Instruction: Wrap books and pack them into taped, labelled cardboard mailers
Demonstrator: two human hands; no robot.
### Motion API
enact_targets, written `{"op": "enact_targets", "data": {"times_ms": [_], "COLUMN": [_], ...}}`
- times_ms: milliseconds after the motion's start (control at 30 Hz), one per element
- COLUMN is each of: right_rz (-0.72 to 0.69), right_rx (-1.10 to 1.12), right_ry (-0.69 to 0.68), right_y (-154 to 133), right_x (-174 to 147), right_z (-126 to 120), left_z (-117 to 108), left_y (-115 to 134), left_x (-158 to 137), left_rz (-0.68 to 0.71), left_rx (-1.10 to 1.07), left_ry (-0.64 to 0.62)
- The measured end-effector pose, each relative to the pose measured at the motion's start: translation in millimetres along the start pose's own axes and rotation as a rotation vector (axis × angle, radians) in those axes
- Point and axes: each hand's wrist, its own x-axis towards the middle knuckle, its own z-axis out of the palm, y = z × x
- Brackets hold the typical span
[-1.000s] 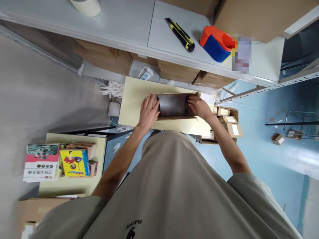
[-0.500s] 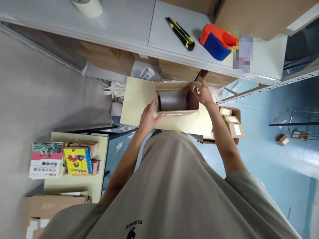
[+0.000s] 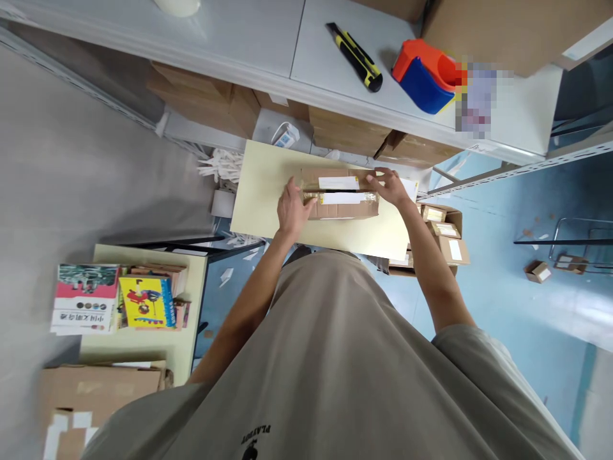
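A small cardboard box [image 3: 341, 209] sits on the pale yellow tabletop [image 3: 268, 166] in front of me. Its two long top flaps are folded inward, with a narrow dark gap between them, and white label strips and clear tape run along their edges. At the box's left end is my left hand [image 3: 292, 209], thumb on the near flap and fingers at the far left corner. My right hand [image 3: 390, 187] pinches the right end of the far flap between thumb and fingers. What lies inside the box is almost wholly hidden.
On the grey shelf [image 3: 239, 38] ahead lie a yellow-black utility knife [image 3: 355, 57] and an orange-blue tape dispenser [image 3: 426, 76]. Cardboard boxes [image 3: 349, 131] stand beneath it. Books [image 3: 146, 301] are stacked on a side table at left; a carton of small boxes [image 3: 445, 236] is at right.
The box's flaps stood up before, showing a grey item inside; now both are folded down over it. My left hand has shifted slightly right, its thumb onto the near flap.
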Motion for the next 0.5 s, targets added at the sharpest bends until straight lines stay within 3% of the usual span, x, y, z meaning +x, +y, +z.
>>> {"op": "enact_targets", "data": {"times_ms": [67, 233, 500], "right_rz": [0.05, 0.123, 0.313], "right_rx": [0.126, 0.444, 0.635], "right_ry": [-0.018, 0.028, 0.162], "right_y": [7.7, 11.6, -6.6], "right_x": [-16.4, -55.6, -98.1], "right_z": [4.8, 25.7, 49.4], "left_z": [8.2, 21.1, 10.3], "left_y": [-13.4, -33.6, -38.3], "left_x": [6.9, 16.0, 27.5], "left_rz": [0.046, 0.071, 0.053], "left_rx": [-0.056, -0.255, -0.387], "left_ry": [0.05, -0.066, -0.079]}}
